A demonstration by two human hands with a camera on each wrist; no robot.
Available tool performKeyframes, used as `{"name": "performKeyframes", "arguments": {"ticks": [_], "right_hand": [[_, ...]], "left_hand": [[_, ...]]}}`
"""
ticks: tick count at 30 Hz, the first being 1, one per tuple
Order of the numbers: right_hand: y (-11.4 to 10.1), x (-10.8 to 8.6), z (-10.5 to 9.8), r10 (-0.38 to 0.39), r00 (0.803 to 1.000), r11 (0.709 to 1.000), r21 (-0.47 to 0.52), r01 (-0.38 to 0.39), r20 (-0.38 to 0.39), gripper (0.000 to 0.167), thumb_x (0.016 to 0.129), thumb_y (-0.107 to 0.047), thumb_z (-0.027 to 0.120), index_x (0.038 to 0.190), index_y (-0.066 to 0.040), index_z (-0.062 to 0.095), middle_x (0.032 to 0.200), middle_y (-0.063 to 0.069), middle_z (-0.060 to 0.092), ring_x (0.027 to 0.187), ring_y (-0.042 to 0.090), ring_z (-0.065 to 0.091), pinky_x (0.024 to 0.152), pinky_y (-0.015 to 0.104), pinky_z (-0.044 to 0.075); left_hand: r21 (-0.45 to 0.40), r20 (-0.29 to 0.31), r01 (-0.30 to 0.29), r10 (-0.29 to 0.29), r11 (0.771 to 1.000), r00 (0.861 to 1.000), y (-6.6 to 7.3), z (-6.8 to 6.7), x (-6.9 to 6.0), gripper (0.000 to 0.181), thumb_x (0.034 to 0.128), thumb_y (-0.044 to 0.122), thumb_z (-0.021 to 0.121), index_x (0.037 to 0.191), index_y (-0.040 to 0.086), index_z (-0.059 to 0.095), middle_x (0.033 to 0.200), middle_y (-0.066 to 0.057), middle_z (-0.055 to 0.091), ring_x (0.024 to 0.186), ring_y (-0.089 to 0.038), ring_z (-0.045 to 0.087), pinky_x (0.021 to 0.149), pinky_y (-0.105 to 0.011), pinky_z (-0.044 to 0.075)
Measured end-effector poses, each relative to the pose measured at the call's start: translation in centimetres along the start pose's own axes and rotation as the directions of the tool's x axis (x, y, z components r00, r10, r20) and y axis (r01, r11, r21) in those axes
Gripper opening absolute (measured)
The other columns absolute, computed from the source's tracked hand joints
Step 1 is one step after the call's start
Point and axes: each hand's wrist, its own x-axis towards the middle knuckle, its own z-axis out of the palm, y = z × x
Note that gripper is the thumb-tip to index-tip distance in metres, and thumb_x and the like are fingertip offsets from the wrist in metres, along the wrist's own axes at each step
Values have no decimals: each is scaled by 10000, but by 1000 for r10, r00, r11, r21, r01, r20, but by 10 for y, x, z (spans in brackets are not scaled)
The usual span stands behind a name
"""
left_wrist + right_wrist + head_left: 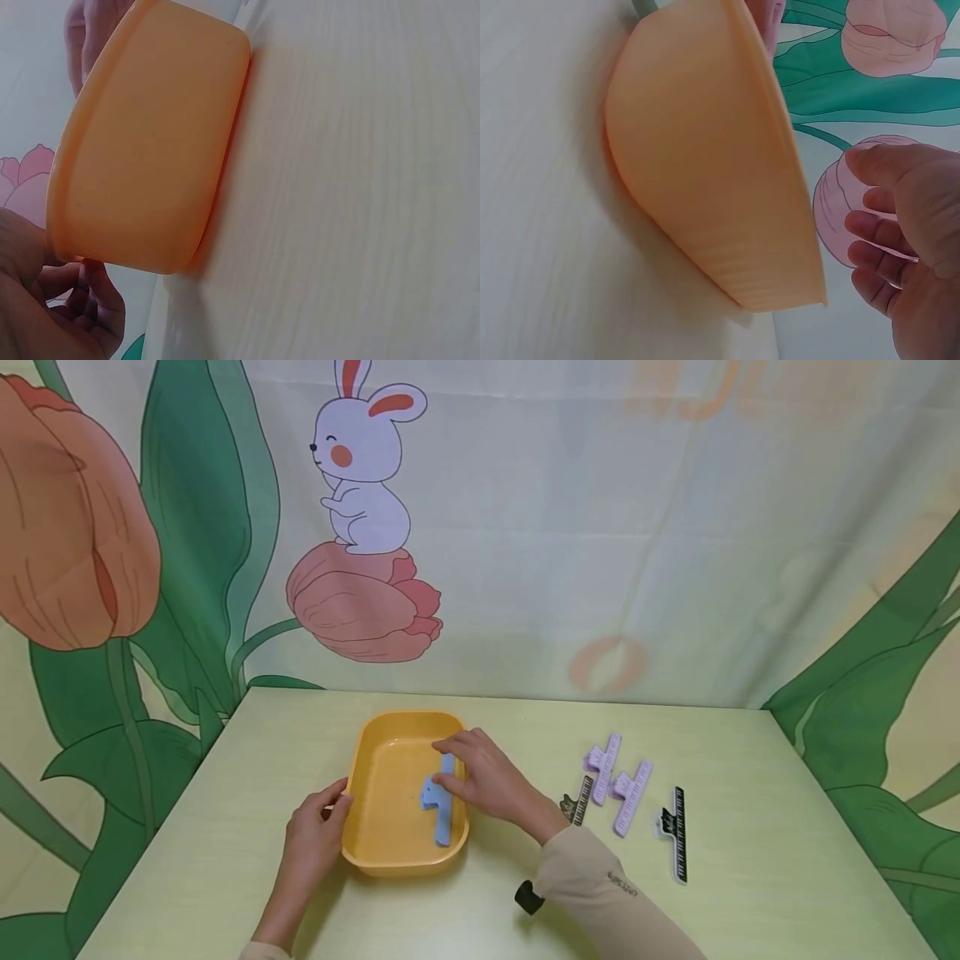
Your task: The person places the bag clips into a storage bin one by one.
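Note:
A yellow plastic basin (375, 862) stands on the table. Inside, near its right wall, lies a blue page clip (444, 822) with a long bar and an animal-shaped tab. My left hand (318, 827) holds the basin's left rim, thumb at the top and curled fingers beneath the lip in the left wrist view. Over the right rim reaches my right hand (491, 775), above the clip. In the right wrist view, that right hand (922, 232) has loosely bent fingers and nothing between them. The basin wall (697, 150) hides the clip there.
To the right lie two lilac clips (632, 799), a dark keyboard-patterned clip (581, 802) partly behind the right forearm, and a black-and-white clip (680, 835). A small black object (529, 897) sits by the right sleeve. A printed curtain (510, 568) hangs behind the table.

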Motion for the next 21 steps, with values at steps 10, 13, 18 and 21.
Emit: {"name": "performKeyframes", "arguments": {"ticks": [10,13,18,21], "right_hand": [[-9,10,-21,-15,1000,1000,26,15,-23,450,998,-300,713,1352,-28,654,1286,107,655,1185,238,552,1034,392,466],[-11,14,-27,-15,999,999,51,17,-41,451,998,-292,715,1365,-39,646,1276,92,657,1155,241,562,984,381,488],[-16,18,-38,-19,998,996,84,24,-60,459,1002,-285,708,1386,-45,632,1303,87,649,1153,262,580,979,388,495],[-18,20,-43,-21,997,996,84,27,-67,461,1005,-291,704,1389,-46,629,1306,79,643,1148,241,577,966,378,498]], "left_hand": [[5,-14,1,-1,1000,1000,1,0,-2,416,1077,149,544,1448,-39,558,1177,-220,615,1022,-331,608,770,-288,484],[5,-18,-4,4,1000,1000,2,0,-1,414,1076,147,551,1443,-43,561,1171,-220,617,1021,-333,611,771,-296,486],[10,-24,-15,15,1000,1000,1,0,-1,414,1073,147,555,1439,-45,565,1168,-219,626,1016,-330,617,777,-314,486],[12,-22,-6,6,1000,1000,0,0,-1,416,1076,156,549,1449,-28,564,1181,-213,625,1026,-325,614,787,-310,482]]}}
